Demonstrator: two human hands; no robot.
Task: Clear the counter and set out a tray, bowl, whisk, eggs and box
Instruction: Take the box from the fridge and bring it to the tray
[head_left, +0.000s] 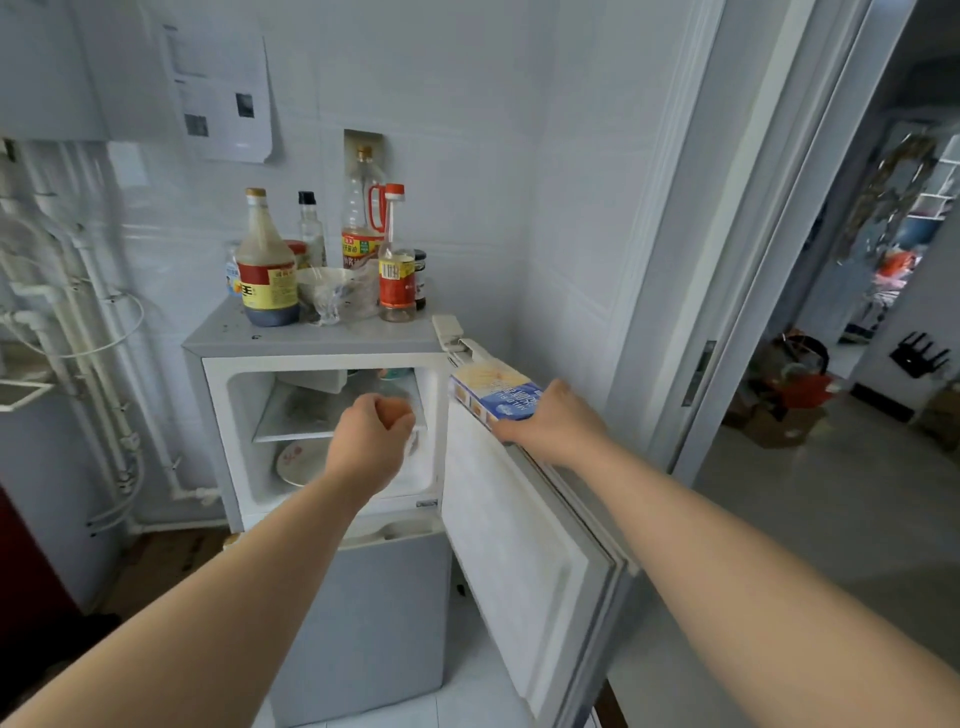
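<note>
A small grey fridge (311, 340) stands in the corner with its upper door (514, 525) swung open to the right. My left hand (371, 441) is curled round brown eggs (397, 410) in front of the open compartment. My right hand (553, 421) grips a blue and yellow box (493, 395) at the top edge of the open door. Inside, a white shelf (291, 423) sits above a plate (301, 462).
Several sauce and oil bottles (267, 265) and a plastic-wrapped bowl (324, 288) crowd the fridge top. White pipes (78, 312) run down the left wall. A doorway (831, 312) at the right leads to another room with clutter on its floor.
</note>
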